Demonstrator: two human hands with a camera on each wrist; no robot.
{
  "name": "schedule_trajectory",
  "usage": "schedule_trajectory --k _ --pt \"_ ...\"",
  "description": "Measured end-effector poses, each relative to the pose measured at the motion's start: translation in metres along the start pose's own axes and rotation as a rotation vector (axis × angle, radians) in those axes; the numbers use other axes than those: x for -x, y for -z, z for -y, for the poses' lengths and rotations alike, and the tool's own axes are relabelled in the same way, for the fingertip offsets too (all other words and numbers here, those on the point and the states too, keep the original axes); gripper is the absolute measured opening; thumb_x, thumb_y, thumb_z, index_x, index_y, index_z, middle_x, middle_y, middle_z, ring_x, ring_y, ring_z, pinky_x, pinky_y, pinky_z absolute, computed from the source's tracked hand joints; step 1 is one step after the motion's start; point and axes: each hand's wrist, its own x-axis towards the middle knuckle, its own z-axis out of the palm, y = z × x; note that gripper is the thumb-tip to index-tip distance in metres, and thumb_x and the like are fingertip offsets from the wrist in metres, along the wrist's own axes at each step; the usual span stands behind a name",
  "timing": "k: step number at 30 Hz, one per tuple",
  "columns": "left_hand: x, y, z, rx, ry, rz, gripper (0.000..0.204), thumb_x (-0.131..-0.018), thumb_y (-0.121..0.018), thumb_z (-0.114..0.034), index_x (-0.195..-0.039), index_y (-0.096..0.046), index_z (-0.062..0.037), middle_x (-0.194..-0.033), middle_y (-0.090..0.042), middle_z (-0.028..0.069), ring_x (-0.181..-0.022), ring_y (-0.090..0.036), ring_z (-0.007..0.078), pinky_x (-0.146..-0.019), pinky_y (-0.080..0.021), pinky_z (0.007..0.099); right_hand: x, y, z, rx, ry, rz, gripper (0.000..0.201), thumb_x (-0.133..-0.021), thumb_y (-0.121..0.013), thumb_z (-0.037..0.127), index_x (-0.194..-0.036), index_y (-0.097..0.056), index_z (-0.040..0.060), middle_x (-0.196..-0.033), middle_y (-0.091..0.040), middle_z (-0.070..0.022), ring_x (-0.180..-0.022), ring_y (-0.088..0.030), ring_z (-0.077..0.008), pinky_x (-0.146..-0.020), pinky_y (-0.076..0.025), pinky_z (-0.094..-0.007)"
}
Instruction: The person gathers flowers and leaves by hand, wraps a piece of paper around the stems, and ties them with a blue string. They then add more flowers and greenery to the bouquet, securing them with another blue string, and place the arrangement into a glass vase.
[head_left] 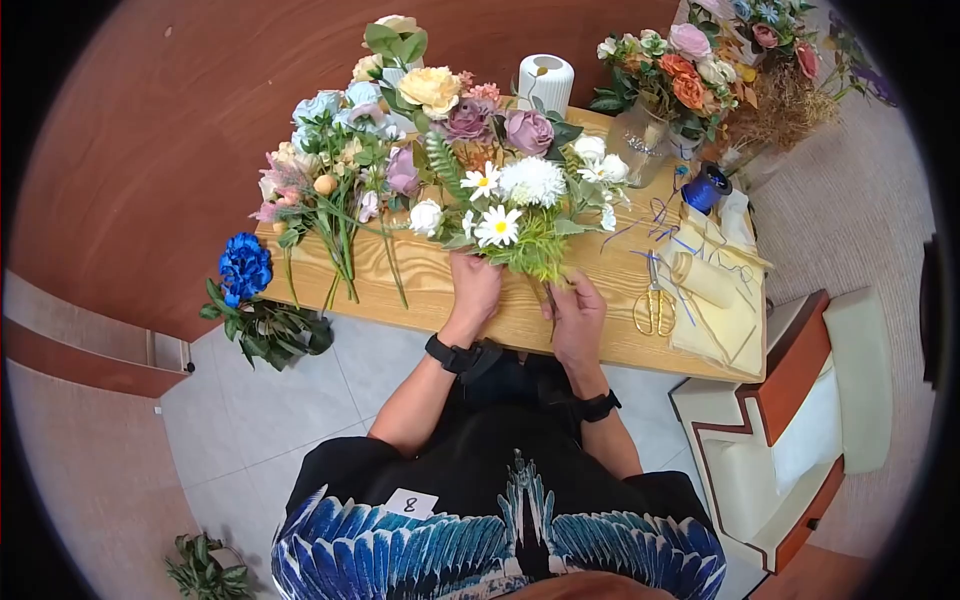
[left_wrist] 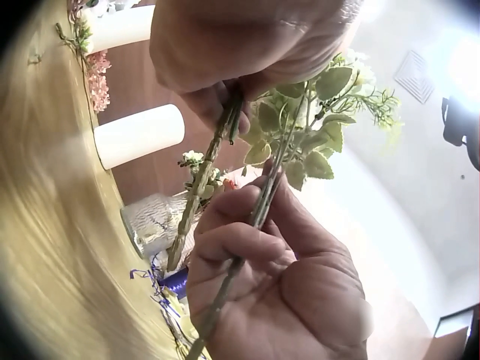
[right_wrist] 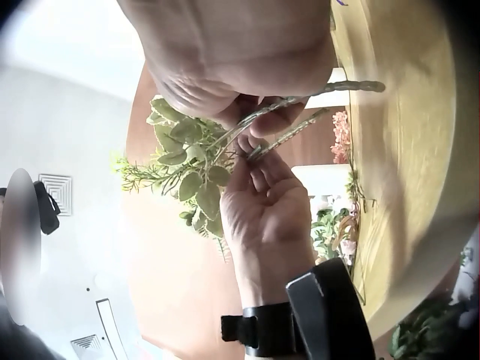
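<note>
I see a wood-grain table on my feed. Along its left side I have loose artificial flowers, heads toward the far side, stems toward the near edge. At the far edge I make out a ribbed white vase, and to its right a clear glass vase holding roses. Farther right sits a spool of blue ribbon; nearer, gold-handled scissors lie beside cream sheets bearing a cream roll.

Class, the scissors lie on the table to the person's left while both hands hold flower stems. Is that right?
No: the head view shows the scissors on the table to the person's right. The left hand and right hand do hold flower stems.
</note>
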Motion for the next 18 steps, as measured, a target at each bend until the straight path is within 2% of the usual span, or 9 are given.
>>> schedule_trajectory --k 2,4,6,8,9,10,12,16,18 --pt "0.001 0.006 0.004 -0.072 0.008 0.005 0.028 -0.089 -0.062 0.003 -0.117 -0.057 0.0004 -0.106 -0.066 0.0081 -0.088 -0.065 0.0153 -0.076 -0.055 0.0283 0.004 0.001 -0.002 0.075 0.05 -0.006 0.015 -0.096 -0.058 0.002 -0.109 -0.063 -0.0025 -0.101 -0.06 -0.0036 -0.072 -0.055 -0.0064 -0.057 -0.046 -0.0211" --pt "0.012 0.001 -0.002 -0.212 -0.094 0.032 0.03 -0.088 -0.062 0.005 -0.117 -0.057 -0.0003 -0.111 -0.064 0.0073 -0.094 -0.064 0.0149 -0.079 -0.054 0.0281 0.009 0.006 -0.01 0.102 0.084 -0.034 0.016 -0.095 -0.059 0.002 -0.11 -0.064 -0.0029 -0.095 -0.061 -0.0034 -0.071 -0.054 -0.0071 -0.056 -0.044 -0.0212" --pt "0.015 0.006 0.007 -0.206 -0.059 0.006 0.029 -0.09 -0.061 0.002 -0.119 -0.056 -0.0012 -0.112 -0.063 0.0047 -0.097 -0.061 0.0131 -0.083 -0.052 0.028 0.006 0.004 -0.01 0.127 0.12 -0.065 0.018 -0.094 -0.06 0.002 -0.11 -0.064 -0.0033 -0.09 -0.063 -0.0032 -0.07 -0.054 -0.0078 -0.056 -0.043 -0.0212" --pt "0.013 0.017 0.022 -0.683 -0.16 0.131 0.039 -0.084 -0.067 0.006 -0.12 -0.055 -0.0021 -0.107 -0.065 0.0073 -0.097 -0.063 0.0158 -0.087 -0.052 0.0315 0.002 -0.005 -0.005 0.353 0.26 -0.022 0.015 -0.095 -0.059 0.003 -0.108 -0.064 -0.004 -0.091 -0.064 -0.0039 -0.072 -0.055 -0.0077 -0.057 -0.044 -0.0202" --pt "0.014 0.007 0.03 -0.311 -0.183 0.071 0.037 -0.087 -0.065 0.004 -0.12 -0.052 -0.0016 -0.105 -0.064 0.0051 -0.096 -0.063 0.0162 -0.086 -0.052 0.031 0.002 -0.007 -0.002 0.353 0.259 -0.023 0.015 -0.095 -0.059 0.003 -0.108 -0.064 -0.004 -0.091 -0.064 -0.0039 -0.072 -0.055 -0.0077 -0.057 -0.044 -0.0202" --pt "0.013 0.008 0.032 -0.31 -0.185 0.069 0.037 -0.087 -0.065 0.004 -0.12 -0.052 -0.0016 -0.105 -0.064 0.0051 -0.096 -0.063 0.0162 -0.086 -0.052 0.031 0.001 -0.009 0.001 0.218 0.162 -0.023 0.015 -0.095 -0.059 0.002 -0.108 -0.064 -0.0041 -0.098 -0.064 -0.006 -0.073 -0.057 -0.0083 -0.06 -0.047 -0.0217" --pt "0.013 0.006 0.031 -0.192 0.006 0.154 0.03 -0.088 -0.062 0.006 -0.116 -0.053 -0.0006 -0.105 -0.063 0.0039 -0.094 -0.063 0.0155 -0.086 -0.051 0.03 0.0 -0.013 0.003 0.085 0.067 -0.023 0.014 -0.096 -0.06 0.002 -0.107 -0.063 -0.0042 -0.105 -0.065 -0.0081 -0.075 -0.058 -0.0089 -0.062 -0.05 -0.0232" --pt "0.012 0.001 0.035 -0.374 -0.128 0.139 0.013 -0.098 -0.056 -0.005 -0.108 -0.063 -0.0005 -0.095 -0.065 0.0034 -0.086 -0.059 0.0096 -0.074 -0.05 0.0255 -0.006 -0.016 0.001 0.079 0.156 0.002 0.014 -0.095 -0.06 0.001 -0.107 -0.064 -0.0045 -0.104 -0.066 -0.009 -0.075 -0.059 -0.0095 -0.064 -0.051 -0.0239" --pt "0.015 -0.006 0.018 -0.369 -0.134 0.158 0.014 -0.097 -0.055 -0.002 -0.108 -0.062 -0.0002 -0.095 -0.065 0.0037 -0.086 -0.059 0.0102 -0.073 -0.05 0.0251 -0.008 -0.017 0.001 0.088 0.174 0.02 0.014 -0.095 -0.061 0.001 -0.107 -0.064 -0.0047 -0.105 -0.066 -0.0092 -0.074 -0.059 -0.0095 -0.063 -0.051 -0.0238"
